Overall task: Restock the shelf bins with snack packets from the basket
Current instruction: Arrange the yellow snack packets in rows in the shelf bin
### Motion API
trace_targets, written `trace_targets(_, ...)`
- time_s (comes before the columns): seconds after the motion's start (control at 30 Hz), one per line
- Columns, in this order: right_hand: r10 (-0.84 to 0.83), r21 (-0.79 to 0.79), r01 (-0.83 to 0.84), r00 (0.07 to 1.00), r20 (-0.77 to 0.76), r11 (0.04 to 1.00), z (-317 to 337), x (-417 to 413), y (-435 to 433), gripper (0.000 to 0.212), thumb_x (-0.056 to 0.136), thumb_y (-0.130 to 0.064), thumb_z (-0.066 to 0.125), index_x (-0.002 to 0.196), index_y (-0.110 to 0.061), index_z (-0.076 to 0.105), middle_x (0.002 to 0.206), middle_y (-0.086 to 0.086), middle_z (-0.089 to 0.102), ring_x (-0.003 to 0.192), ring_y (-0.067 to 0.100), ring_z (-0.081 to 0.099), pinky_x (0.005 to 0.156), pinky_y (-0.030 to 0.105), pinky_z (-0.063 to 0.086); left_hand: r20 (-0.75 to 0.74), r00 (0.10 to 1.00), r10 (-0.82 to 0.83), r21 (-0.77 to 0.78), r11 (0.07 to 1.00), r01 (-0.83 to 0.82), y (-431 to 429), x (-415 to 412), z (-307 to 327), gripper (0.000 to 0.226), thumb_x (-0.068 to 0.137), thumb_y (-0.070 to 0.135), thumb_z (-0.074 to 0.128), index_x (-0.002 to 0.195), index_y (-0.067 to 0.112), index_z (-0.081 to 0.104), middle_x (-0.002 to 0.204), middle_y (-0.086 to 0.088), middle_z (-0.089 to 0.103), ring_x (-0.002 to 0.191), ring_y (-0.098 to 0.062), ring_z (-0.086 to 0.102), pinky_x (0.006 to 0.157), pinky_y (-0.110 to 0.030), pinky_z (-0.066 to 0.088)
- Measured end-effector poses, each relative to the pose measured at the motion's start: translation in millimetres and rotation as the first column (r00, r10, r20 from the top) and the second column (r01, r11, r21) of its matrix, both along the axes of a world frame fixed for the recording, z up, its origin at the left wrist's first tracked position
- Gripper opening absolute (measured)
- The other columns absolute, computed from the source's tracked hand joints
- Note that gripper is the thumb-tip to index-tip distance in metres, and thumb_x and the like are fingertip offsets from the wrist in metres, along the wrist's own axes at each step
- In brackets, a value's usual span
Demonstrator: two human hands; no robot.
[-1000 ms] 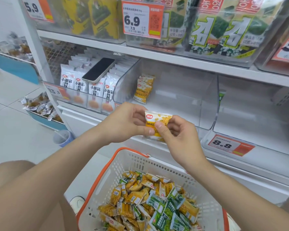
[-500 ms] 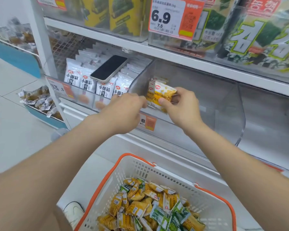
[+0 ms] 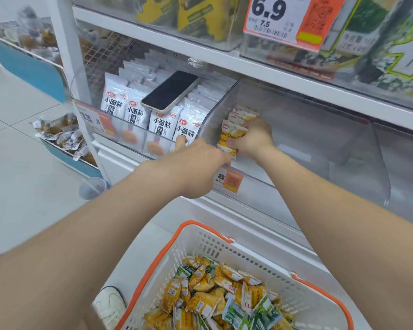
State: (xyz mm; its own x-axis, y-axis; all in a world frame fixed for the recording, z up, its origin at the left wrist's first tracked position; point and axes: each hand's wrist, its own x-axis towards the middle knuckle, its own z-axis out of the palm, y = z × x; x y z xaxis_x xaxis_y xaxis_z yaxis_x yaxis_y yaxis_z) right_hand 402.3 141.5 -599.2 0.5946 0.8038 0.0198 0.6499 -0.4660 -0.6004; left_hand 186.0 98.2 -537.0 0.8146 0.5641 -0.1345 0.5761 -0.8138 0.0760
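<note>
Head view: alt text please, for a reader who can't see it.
Right hand holds a yellow packet in a clear bin, in front of a few like it; left hand reaches alongside. A basket of packets sits below.

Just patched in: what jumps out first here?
The right hand grips a yellow packet inside the clear bin, in front of a short row of the same. A black phone lies on the white packets in the next bin left; the basket below holds many more.
</note>
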Motion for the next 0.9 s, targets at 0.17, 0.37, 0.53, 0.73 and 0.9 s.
trace_targets(0.17, -0.064, -0.011, 0.065, 0.993, 0.101, 0.998, 5.4, -1.9, -7.2, 0.091, 0.057, -0.051, 0.092, 0.131, -0.015, 0.052, 0.121, 0.009, 0.065, 0.108, 0.029, 0.064, 0.086, 0.037, 0.057, 0.021, 1.000, 0.007, -0.019, 1.000, -0.007, 0.4, 0.4, -3.4, 0.049, 0.088, -0.001, 0.047, 0.126, 0.030, 0.054, 0.101, 0.002, 0.057, 0.113, -0.027, 0.041, 0.090, -0.048, 0.022)
trace_targets(0.37, 0.027, -0.158, -0.048, 0.991, -0.132, 0.986, 9.0, -14.4, -28.8, 0.024, 0.086, -0.036, 0.068, 0.084, -0.013, 0.071, 0.063, 0.006, 0.074, 0.053, 0.020, 0.073, 0.050, 0.028, 0.058, 0.025, 0.999, 0.023, -0.007, 1.000, -0.023, -3.6, 1.2, -6.5, 0.043, 0.090, 0.004, 0.048, 0.125, 0.027, 0.053, 0.110, 0.001, 0.061, 0.114, -0.030, 0.048, 0.090, -0.049, 0.024)
trace_targets(0.53, 0.133, -0.094, -0.178, 0.924, -0.359, 0.979, 14.8, -15.5, -41.3, 0.009, 0.092, -0.013, 0.059, 0.084, -0.012, 0.064, 0.074, 0.014, 0.064, 0.065, 0.025, 0.061, 0.061, 0.038, 0.055, 0.030, 0.999, 0.045, 0.071, 0.996, -0.047, -12.2, 1.8, -8.8, 0.039, 0.095, 0.023, 0.052, 0.134, 0.025, 0.049, 0.119, -0.002, 0.045, 0.122, -0.034, 0.038, 0.100, -0.051, 0.032)
trace_targets(0.73, 0.292, 0.075, -0.309, 0.939, 0.182, 0.948, 35.6, -23.5, -87.6, 0.024, 0.094, -0.013, 0.050, 0.094, -0.008, 0.074, 0.078, 0.005, 0.069, 0.075, 0.013, 0.055, 0.077, 0.032, 0.047, 0.324, 0.942, 0.082, 0.211, 0.965, -0.156, -29.9, 4.8, -8.3, 0.025, 0.088, 0.022, 0.063, 0.110, 0.021, 0.052, 0.116, -0.007, 0.045, 0.109, -0.034, 0.041, 0.091, -0.049, 0.044)
trace_targets(0.9, 0.423, 0.230, -0.582, 0.761, 0.492, 0.780, 49.0, -46.7, -176.0, 0.022, 0.089, -0.015, 0.052, 0.101, -0.020, 0.069, 0.088, -0.005, 0.065, 0.077, 0.017, 0.060, 0.073, 0.037, 0.052, 0.237, 0.961, 0.144, -0.160, 0.981, -0.107, -48.1, -0.2, -13.8, 0.016, 0.082, 0.025, 0.070, 0.078, 0.029, 0.055, 0.078, 0.012, 0.059, 0.086, -0.022, 0.062, 0.078, -0.038, 0.054)
